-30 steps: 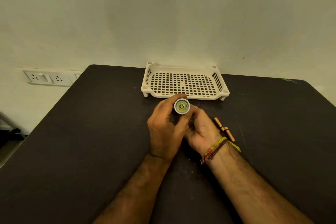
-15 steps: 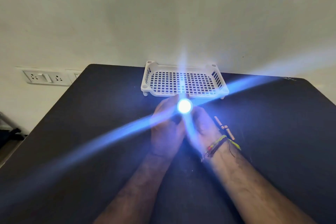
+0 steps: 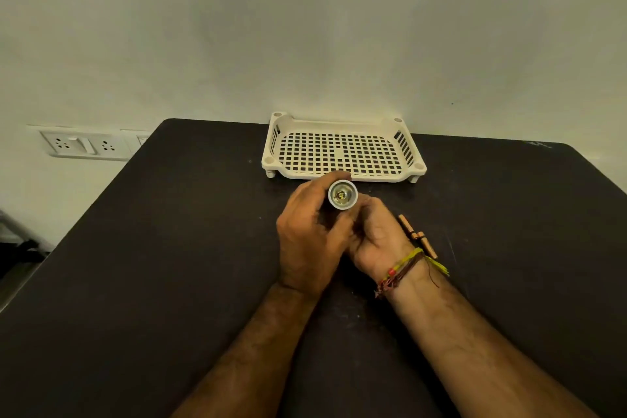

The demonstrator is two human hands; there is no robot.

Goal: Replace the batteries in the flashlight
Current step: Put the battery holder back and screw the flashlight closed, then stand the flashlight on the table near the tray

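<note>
Since the frame half a second earlier, the flashlight (image 3: 342, 194) has gone dark: the blue-white glare is gone and the lens shows only its reflector and emitter. Both hands sit in much the same place as before.

Socket plate (image 3: 84, 145): mounted on the wall, off the far left corner of the table (image 3: 169, 248).

Left hand (image 3: 310, 237): fingers curled round the flashlight body, forefinger wrapped over the far side of the head. Grip closed on the flashlight.

Flashlight: held above the table centre, just in front of the tray (image 3: 342, 149), lens facing up toward the camera. The body is hidden by the hands.

Right hand (image 3: 378, 236): fingers curled in against the lower part of the flashlight, touching the left hand. Grip closed on the flashlight. A thread bracelet (image 3: 403, 270) circles the wrist.

Tray: white, perforated, at the far table edge against the wall.

Batteries (image 3: 417, 236): two orange cells lying on the table just right of the right hand, roughly end to end, partly hidden behind the wrist.
</note>
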